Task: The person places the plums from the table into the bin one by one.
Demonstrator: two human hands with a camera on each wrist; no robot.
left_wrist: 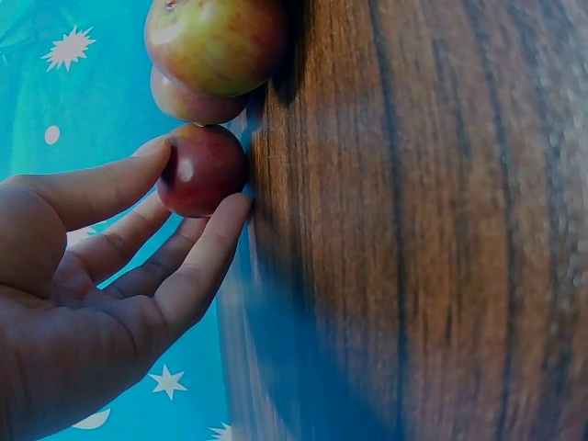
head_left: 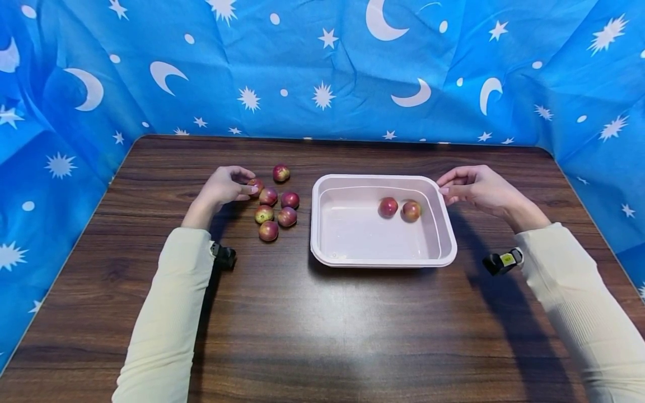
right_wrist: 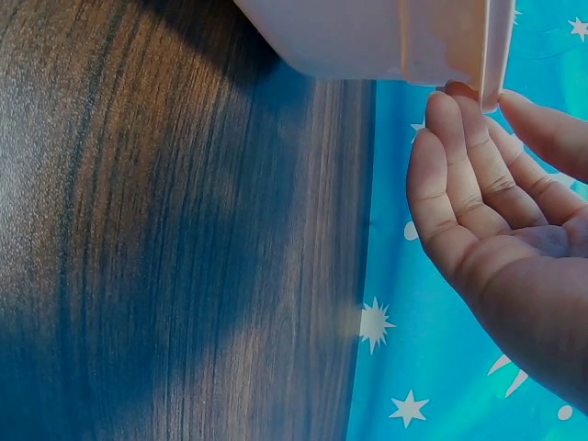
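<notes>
In the head view my left hand [head_left: 225, 186] is at the far left end of a group of plums [head_left: 268, 230]. Its thumb and fingertips pinch one red plum [left_wrist: 204, 172], which the left wrist view shows close by a yellow-red plum [left_wrist: 216, 41]. On the other side, my right hand [head_left: 476, 189] holds the far right corner of a pale pink plastic tub [head_left: 322, 260]. Thumb and fingers clasp the tub's rim [right_wrist: 494, 55] in the right wrist view. Two plums [head_left: 388, 207] lie inside the tub, toward its right side.
The dark wooden table [head_left: 282, 324] carries everything. Behind it hangs a blue cloth [head_left: 302, 67] with white moons and stars. One plum [head_left: 281, 173] lies a little apart, behind the others. A small black camera [head_left: 499, 262] is strapped at the right wrist.
</notes>
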